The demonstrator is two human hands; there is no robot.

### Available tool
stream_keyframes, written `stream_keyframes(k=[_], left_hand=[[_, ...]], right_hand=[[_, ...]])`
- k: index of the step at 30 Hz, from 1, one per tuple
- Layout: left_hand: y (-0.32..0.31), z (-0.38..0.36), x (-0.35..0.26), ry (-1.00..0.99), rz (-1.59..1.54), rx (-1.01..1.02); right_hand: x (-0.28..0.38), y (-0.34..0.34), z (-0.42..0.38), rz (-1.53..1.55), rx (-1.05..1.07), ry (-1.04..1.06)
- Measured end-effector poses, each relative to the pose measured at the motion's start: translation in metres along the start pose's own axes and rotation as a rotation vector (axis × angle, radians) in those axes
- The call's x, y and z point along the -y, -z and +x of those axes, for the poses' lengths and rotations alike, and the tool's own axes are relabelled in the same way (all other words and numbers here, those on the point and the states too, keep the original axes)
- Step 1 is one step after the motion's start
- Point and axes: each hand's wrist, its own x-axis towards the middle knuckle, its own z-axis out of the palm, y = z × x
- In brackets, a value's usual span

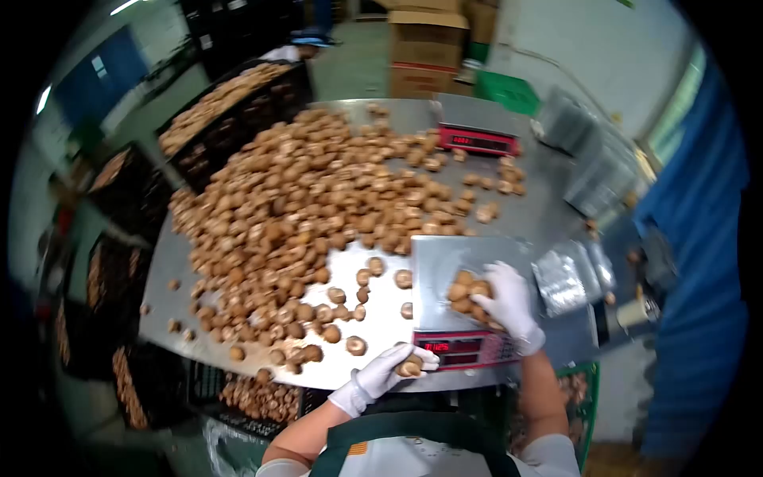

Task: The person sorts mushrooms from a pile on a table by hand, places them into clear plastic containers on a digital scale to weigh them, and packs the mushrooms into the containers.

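Note:
Brown mushrooms (318,183) lie in a large heap on the metal table (171,306). A scale (433,298) with a steel plate and a lit red display stands at the table's near edge. On its plate a small group of mushrooms (465,290) rests under and beside my gloved right hand (509,302), whose fingers curve over them. My gloved left hand (389,370) is at the near edge, left of the scale's display, with its fingers round a mushroom (410,366).
Another scale (477,127) stands at the far side. Clear plastic trays (566,278) are right of the near scale, with more stacks (600,171) behind. Crates of mushrooms (258,397) stand below and left. A person in a blue cap (311,37) is beyond the table.

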Motion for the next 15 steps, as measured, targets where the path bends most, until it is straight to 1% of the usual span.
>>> stream_keyframes(k=[2,3,4,5,7,9,11,12,13,15], left_hand=[[0.016,-0.018,0.000,-0.033,-0.018,-0.033],[0.021,-0.026,-0.002,-0.034,-0.005,-0.048],[0.030,-0.033,-0.002,-0.047,-0.003,-0.065],[0.031,-0.042,-0.008,-0.107,-0.019,-0.028],[0.039,-0.054,-0.015,-0.162,0.020,-0.011],[0.037,-0.073,-0.031,-0.150,-0.051,-0.035],[0.054,-0.088,-0.035,-0.174,-0.036,-0.087],[0.060,-0.098,-0.041,-0.212,-0.062,-0.103],[0.080,-0.102,-0.035,-0.261,-0.095,-0.156],[0.099,-0.133,-0.051,-0.373,-0.006,-0.253]], right_hand=[[0.009,0.013,-0.001,0.075,-0.086,-0.133],[0.014,0.018,-0.001,0.088,-0.156,-0.135],[0.031,0.025,0.002,0.179,-0.156,-0.140],[0.050,0.026,0.004,0.266,-0.156,-0.153],[0.088,0.010,0.006,0.390,-0.028,0.022],[0.142,-0.008,0.014,0.477,0.235,0.228],[0.196,-0.025,0.027,0.558,0.513,0.330],[0.213,-0.040,0.024,0.532,0.498,0.347],[0.225,-0.054,0.023,0.502,0.483,0.364],[0.241,-0.065,0.031,0.514,0.518,0.365]])
